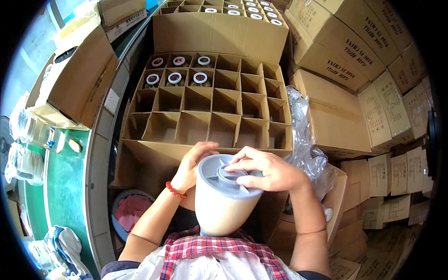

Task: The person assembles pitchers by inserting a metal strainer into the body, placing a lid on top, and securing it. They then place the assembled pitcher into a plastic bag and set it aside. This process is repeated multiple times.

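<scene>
At 9 o'clock, clear plastic wrappings (pixel 32 130) with a small red-and-blue label lie on the green worktop (pixel 70 186); at 8 o'clock sits a blue-and-white cloth (pixel 65 247). An open carton (pixel 88 84) stands tilted at 10 o'clock, its contents hard to make out. Beyond it, at 11 o'clock, a smaller box (pixel 123 25) bears a dark printed strip, too small to read. Beside the worktop, at 8 o'clock, a basin (pixel 118 229) holds pink fabric (pixel 133 212).

Toward 12 o'clock, a divided carton (pixel 156 156) has six white-ringed bottles (pixel 174 78), in the three left cells of its two far rows. Behind it, a second divided carton (pixel 191 8) holds more.

The left hand (pixel 193 165), at 7 o'clock, is at the left rim of the cream vessel (pixel 226 212), whether gripping or just touching I cannot tell. The vessel stands at 6 o'clock against the red-checked cloth (pixel 205 246), grey spoked end up. The right hand (pixel 275 171), at 4 o'clock, has fingers and thumb on its central hub; whether they pinch it I cannot tell.

Crumpled clear film (pixel 302 123) lies toward 3 o'clock, along the divided carton's right side. Stacked brown boxes (pixel 343 51) at 2 o'clock carry bold dark lettering.
</scene>
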